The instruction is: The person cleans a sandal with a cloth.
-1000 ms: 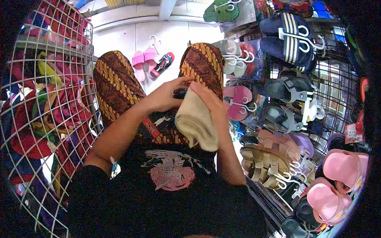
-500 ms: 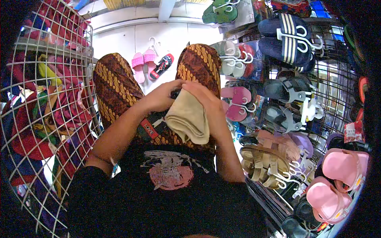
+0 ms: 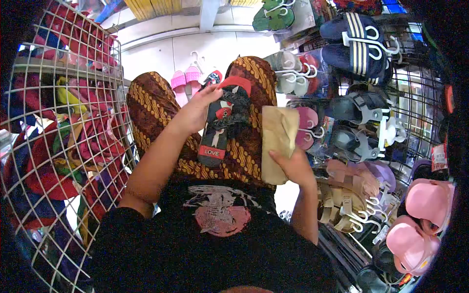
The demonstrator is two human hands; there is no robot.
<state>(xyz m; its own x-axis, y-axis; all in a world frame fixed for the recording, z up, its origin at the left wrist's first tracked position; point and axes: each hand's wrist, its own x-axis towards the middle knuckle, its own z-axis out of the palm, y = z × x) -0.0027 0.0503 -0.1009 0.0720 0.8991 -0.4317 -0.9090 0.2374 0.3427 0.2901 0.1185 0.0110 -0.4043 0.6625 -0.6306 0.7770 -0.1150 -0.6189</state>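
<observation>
Black and red, the flip-flop (image 3: 222, 124) is in your left hand (image 3: 195, 110), held up over your lap in front of your batik trousers (image 3: 146, 107). Your fingers are closed round its upper left edge near the toe; where the thumb sits cannot be told. Its long axis runs almost straight up the picture with a slight lean. The red toe end points away from you and a little right. The heel end, with the red "LOVE" label, points back at your body and a little left. The strap side faces you.

Your right hand (image 3: 293, 168) is shut on the lower end of a folded beige cloth (image 3: 277, 136), with the thumb across its front and the other fingers hidden behind it. The cloth stands as a long strip, roughly parallel to the flip-flop and just to its right. A narrow band of trouser shows between them, so the two are apart.

On your left is a wire basket (image 3: 29, 161) holding red and pink goods. On your right, a rack (image 3: 415, 97) is hung with sandals. Pink sandals (image 3: 184, 80) lie on the white floor beyond your knees.
</observation>
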